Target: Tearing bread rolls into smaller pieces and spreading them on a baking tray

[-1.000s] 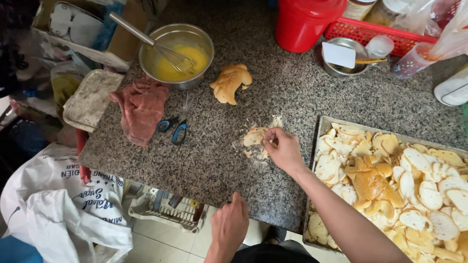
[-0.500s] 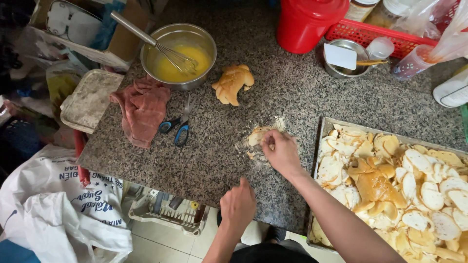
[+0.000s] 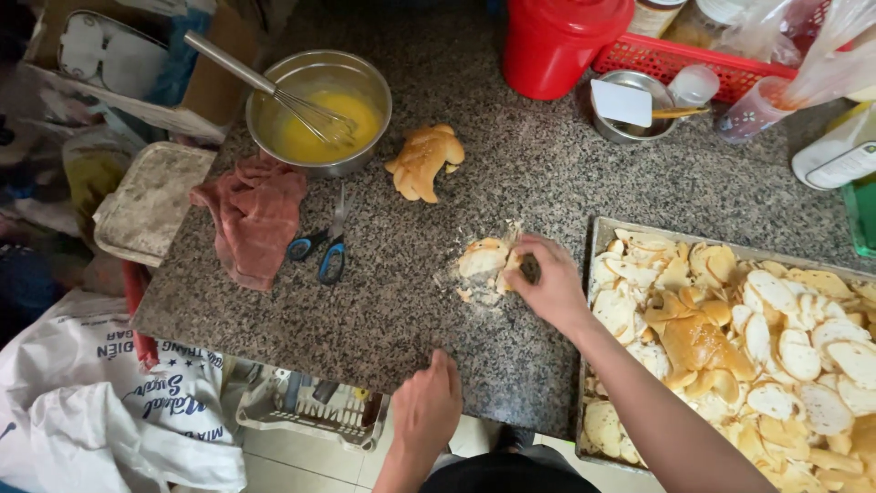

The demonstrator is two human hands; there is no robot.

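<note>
Beside tray (image 3: 598,239), right hand (image 3: 547,283) fingers pinch bread pieces (image 3: 484,262); scissors (image 3: 321,251) left.

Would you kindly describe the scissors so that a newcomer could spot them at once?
On the speckled granite counter, find the round steel bowl of yellow beaten egg. Just below it, beside the crumpled reddish cloth, lie the small scissors. They alone have blue handle loops and thin metal blades, which point towards the bowl.
</note>
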